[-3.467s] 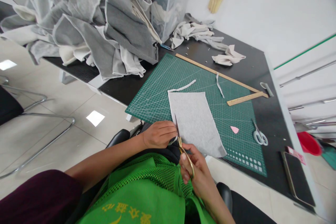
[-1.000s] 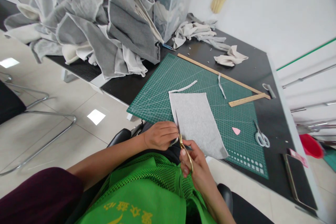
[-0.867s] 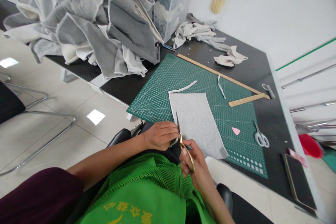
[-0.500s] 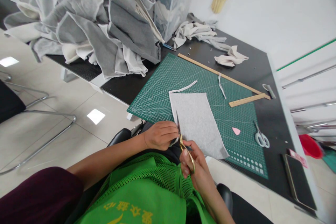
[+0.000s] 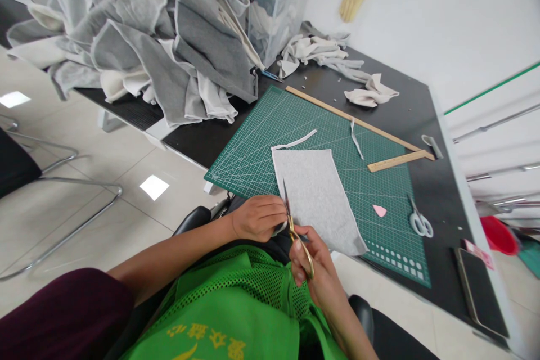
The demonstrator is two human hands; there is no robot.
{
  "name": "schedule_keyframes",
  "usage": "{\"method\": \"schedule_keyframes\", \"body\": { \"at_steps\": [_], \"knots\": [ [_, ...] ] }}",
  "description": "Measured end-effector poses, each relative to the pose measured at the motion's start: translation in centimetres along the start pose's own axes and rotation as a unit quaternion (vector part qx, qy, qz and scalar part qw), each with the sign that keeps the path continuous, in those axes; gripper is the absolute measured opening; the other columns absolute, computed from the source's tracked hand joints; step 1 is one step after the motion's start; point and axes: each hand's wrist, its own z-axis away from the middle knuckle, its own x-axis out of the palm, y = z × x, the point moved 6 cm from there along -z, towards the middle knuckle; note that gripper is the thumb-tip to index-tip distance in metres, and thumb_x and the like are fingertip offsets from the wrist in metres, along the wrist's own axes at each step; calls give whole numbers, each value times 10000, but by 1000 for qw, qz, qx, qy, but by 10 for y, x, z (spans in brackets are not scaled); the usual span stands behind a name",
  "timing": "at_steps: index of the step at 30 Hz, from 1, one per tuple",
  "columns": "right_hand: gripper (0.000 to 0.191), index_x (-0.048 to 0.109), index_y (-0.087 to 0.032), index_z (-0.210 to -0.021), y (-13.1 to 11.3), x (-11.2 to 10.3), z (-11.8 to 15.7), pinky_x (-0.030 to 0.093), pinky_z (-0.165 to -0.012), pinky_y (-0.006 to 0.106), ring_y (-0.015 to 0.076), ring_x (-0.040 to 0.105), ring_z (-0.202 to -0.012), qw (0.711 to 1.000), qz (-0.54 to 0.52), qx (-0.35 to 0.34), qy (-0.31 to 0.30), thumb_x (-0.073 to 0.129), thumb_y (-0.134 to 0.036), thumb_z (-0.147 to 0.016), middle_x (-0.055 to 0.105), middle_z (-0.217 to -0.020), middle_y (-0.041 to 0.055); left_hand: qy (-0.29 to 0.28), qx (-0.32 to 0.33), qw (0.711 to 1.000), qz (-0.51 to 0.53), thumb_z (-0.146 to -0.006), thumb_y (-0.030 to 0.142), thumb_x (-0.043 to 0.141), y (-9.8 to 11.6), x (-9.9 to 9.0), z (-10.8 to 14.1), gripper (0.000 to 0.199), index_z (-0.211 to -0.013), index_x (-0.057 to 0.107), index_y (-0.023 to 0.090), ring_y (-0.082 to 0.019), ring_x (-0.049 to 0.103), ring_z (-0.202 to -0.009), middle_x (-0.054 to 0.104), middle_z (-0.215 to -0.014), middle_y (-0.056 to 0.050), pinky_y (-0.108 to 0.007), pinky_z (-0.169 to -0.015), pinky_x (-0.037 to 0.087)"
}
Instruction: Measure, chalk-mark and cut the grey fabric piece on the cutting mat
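Note:
A light grey piece of fabric [image 5: 318, 197] lies on the green cutting mat [image 5: 248, 152], its near edge reaching past the mat toward my lap. My left hand [image 5: 261, 217] is closed at the fabric's left edge, gripping a bit of cloth that my fingers partly hide. In my right hand [image 5: 310, 256] are gold-handled scissors [image 5: 291, 226], fingers through the loops. Their blades point away from me along the left edge of the fabric, right beside my left fingertips. A narrow fabric strip [image 5: 297, 140] runs from the top left corner.
Grey cloths [image 5: 139, 45] are heaped at the left, by a clear plastic bin [image 5: 274, 11]. Wooden rulers [image 5: 350, 118], another strip [image 5: 356, 139], pink tailor's chalk [image 5: 379, 211] and white-handled scissors [image 5: 420, 222] lie on the mat. A phone [image 5: 481, 289] rests at the table's right edge.

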Motion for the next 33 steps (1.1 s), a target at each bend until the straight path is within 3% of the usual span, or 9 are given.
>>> {"method": "schedule_keyframes", "body": {
  "at_steps": [18,33],
  "knots": [
    [386,505,-238,-1211,1,-2,0,370,-386,163,57,348,-409,998,59,-2,-20,664,-486,-961,444,-555,-133,-4,-3,1000,-20,-824,82,521,1,-1,-2,280,-1073,619,165,-226,721,-960,749,-936,-96,-387,-897,638],
    [430,541,-221,-1192,3,-4,-2,333,-391,176,61,373,-382,997,69,8,-13,702,-517,-924,465,-509,-123,-12,-16,1000,-11,-834,103,539,-1,3,1,236,-1044,623,171,-226,711,-930,734,-923,-96,-394,-892,634]
  ]
}}
